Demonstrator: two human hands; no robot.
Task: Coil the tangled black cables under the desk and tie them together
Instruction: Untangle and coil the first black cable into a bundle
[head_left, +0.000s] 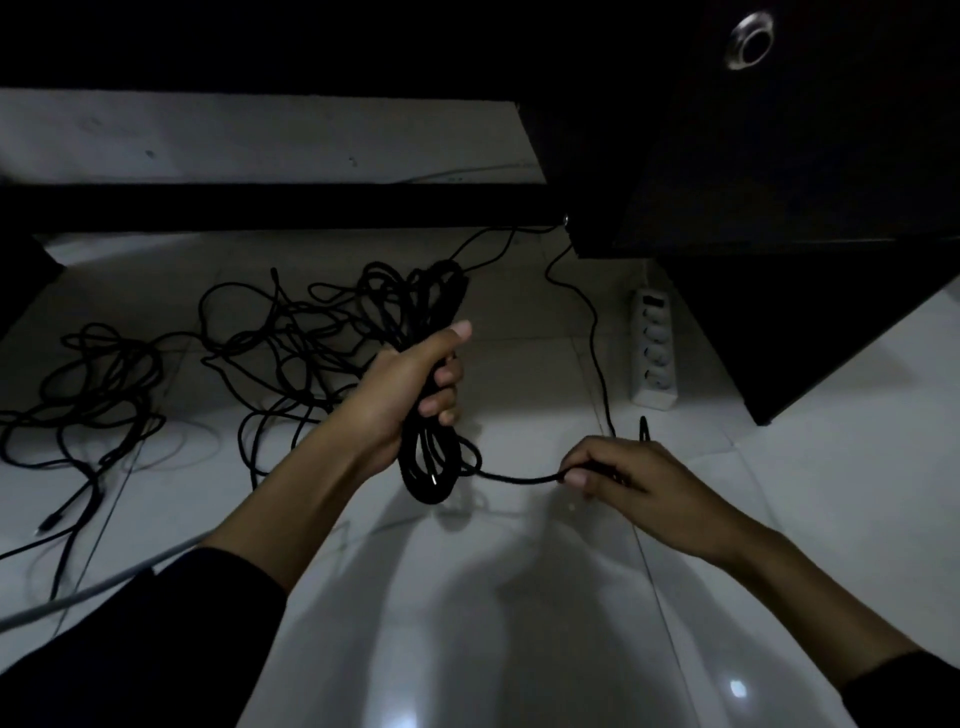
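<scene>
My left hand grips a coiled bundle of black cable around its middle, holding it upright above the white floor. Loops stick out above and below the fist. A loose end of that cable runs right from the lower loops to my right hand, which pinches it between thumb and fingers. Its black tip pokes up behind the knuckles. A tangle of black cables lies on the floor behind the bundle, and another pile lies at the left.
A white power strip lies by the dark desk cabinet at the right. A thin black cord runs from under the desk toward my right hand. A dark crossbar spans the back. A grey cable crosses the lower left.
</scene>
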